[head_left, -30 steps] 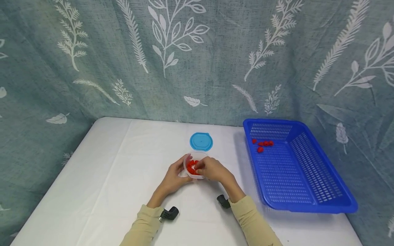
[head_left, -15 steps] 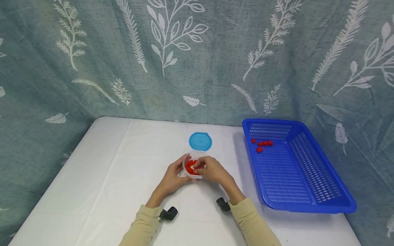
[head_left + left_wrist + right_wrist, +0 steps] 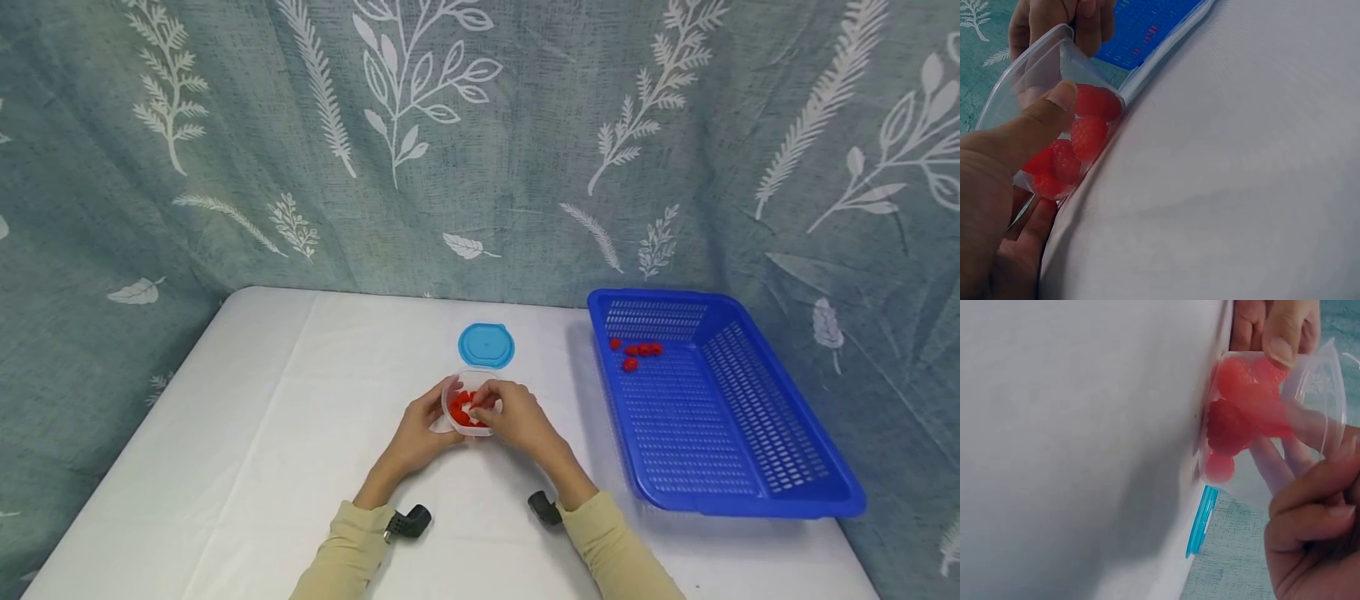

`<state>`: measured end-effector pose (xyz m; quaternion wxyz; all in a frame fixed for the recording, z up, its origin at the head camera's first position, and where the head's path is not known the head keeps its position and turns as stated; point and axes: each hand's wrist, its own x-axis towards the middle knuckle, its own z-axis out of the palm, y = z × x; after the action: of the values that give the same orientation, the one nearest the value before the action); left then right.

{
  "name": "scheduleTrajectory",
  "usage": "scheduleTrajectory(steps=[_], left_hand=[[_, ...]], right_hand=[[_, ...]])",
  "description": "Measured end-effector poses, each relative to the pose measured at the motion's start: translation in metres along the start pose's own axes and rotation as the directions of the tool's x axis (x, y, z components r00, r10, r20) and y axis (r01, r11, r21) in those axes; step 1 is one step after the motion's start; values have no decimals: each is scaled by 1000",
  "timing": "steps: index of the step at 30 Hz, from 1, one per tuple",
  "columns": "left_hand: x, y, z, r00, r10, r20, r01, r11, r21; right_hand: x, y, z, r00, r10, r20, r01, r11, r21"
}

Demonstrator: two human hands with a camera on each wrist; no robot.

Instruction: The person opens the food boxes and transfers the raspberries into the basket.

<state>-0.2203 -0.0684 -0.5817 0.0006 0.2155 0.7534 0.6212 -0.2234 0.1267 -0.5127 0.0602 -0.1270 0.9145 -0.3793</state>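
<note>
On white table [image 3: 262, 433]: left hand [image 3: 417, 432] grips clear cup [image 3: 467, 408] of raspberries [image 3: 1088, 134]; right hand [image 3: 517, 421] pinches inside; no legible writing.

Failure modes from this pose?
1. The left hand holds the clear cup by its thin wall; the thumb presses on it, so squeezing may flex it and pop raspberries out.
2. The right hand reaches into the cup; the soft berries may get crushed.
3. The blue lid lies just behind the cup and could get knocked.
</note>
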Motion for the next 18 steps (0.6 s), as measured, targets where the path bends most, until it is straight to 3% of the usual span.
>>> scheduleTrajectory(steps=[4,8,11,18], left_hand=[[0,2,0,1000,-24,6,24,1000,14],[0,3,0,999,-41,9,41,999,23],[1,3,0,999,-46,8,46,999,17],[2,1,-1,998,-60,4,60,998,6]], right_hand=[[-4,-1,1,998,-31,-61,28,998,-55],[-10,-3,-2,996,-14,-89,8,998,-62],[-15,-5,-6,994,-5,-109,0,999,-49],[-28,-9,-18,987,-54,-152,65,995,69]])
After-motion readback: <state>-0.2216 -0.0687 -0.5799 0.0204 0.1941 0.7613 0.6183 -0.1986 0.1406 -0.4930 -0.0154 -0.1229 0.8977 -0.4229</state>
